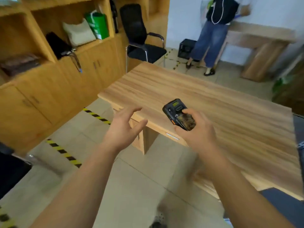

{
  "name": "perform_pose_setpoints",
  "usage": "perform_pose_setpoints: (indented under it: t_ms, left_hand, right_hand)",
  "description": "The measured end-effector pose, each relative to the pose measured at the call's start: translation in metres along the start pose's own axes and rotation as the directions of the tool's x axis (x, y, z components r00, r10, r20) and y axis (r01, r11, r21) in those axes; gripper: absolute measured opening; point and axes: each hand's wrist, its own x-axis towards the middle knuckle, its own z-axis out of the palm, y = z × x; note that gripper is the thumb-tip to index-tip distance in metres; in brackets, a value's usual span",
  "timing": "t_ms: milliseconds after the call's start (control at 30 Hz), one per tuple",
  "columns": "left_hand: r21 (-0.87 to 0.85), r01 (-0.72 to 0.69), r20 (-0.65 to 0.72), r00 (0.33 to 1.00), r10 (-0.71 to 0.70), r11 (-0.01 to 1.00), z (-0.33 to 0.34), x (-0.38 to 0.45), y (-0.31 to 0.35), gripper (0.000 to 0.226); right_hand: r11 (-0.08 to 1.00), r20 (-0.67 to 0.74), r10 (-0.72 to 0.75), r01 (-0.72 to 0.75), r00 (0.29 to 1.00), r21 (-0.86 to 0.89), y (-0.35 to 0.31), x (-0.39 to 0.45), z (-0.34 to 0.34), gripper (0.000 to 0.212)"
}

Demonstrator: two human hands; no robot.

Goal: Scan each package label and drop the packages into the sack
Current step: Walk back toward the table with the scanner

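A black handheld scanner (pixel 179 114) is gripped in the right hand (pixel 196 131), with the thumb laid across its face and the fingers curled beneath it; its small screen is turned away from the person, toward 12 o'clock. The left hand (pixel 123 130) is held empty at 9 o'clock of the right, its fingers spread and relaxed, just off the near corner of the bench (pixel 205 102). Both hands are raised over that corner, and the scanner is seen above the wooden top. No package or sack can be made out in this view.

Tiled floor (pixel 131 186) is seen beneath the forearms, and yellow-and-black tape (pixel 64 152) is laid across it at 9 o'clock. A wooden cabinet with open shelves (pixel 54 79) is set farther out at 10 o'clock, with a cream bag (pixel 79 32), a green bag (pixel 97 25) and a black bag (pixel 57 45) kept on one shelf. A black chair (pixel 141 37) is placed at 12 o'clock beyond the bench. At 1 o'clock, a second person (pixel 213 33) is seen standing at a counter (pixel 263 41) by the wall.
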Motion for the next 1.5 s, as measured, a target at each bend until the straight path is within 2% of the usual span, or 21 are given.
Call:
perform_pose_setpoints:
  t_ms: [267, 533, 800, 1000, 1100, 1367, 1500]
  left_hand:
    - [0.008, -0.136, 0.212, 0.968, 0.131, 0.991, 0.072, 0.148, -0.031, 0.048]
    - [-0.008, -0.085, 0.313, 0.946, 0.083, 0.996, 0.107, 0.249, -0.095, 0.047]
    - [-0.060, -0.134, 0.506, 0.850, 0.146, 0.989, 0.161, 0.328, -0.158, 0.046]
    - [-0.122, -0.103, 0.589, 0.793, 0.155, 0.987, 0.200, 0.345, -0.182, 0.045]
    - [-0.138, -0.076, 0.592, 0.793, 0.143, 0.988, 0.217, 0.342, -0.184, 0.044]
    - [-0.150, -0.089, 0.563, 0.811, 0.159, 0.985, 0.240, 0.332, -0.188, 0.043]
    - [-0.136, -0.081, 0.560, 0.816, 0.144, 0.987, 0.239, 0.325, -0.189, 0.045]
  right_hand:
    - [0.984, -0.132, 0.172, -0.176, 0.976, -0.021, 0.060, 0.094, 0.040, 0.056]
    - [0.938, -0.151, 0.309, -0.327, 0.939, -0.115, 0.082, 0.159, 0.106, 0.058]
    - [0.840, -0.227, 0.470, -0.511, 0.853, -0.183, 0.123, 0.206, 0.189, 0.059]
    - [0.722, -0.303, 0.573, -0.644, 0.761, -0.253, 0.149, 0.215, 0.226, 0.058]
    - [0.688, -0.322, 0.606, -0.682, 0.727, -0.248, 0.164, 0.211, 0.236, 0.059]
    - [0.678, -0.183, 0.633, -0.652, 0.753, -0.339, 0.177, 0.192, 0.229, 0.082]
    - [0.695, -0.149, 0.612, -0.618, 0.776, -0.368, 0.173, 0.190, 0.223, 0.080]
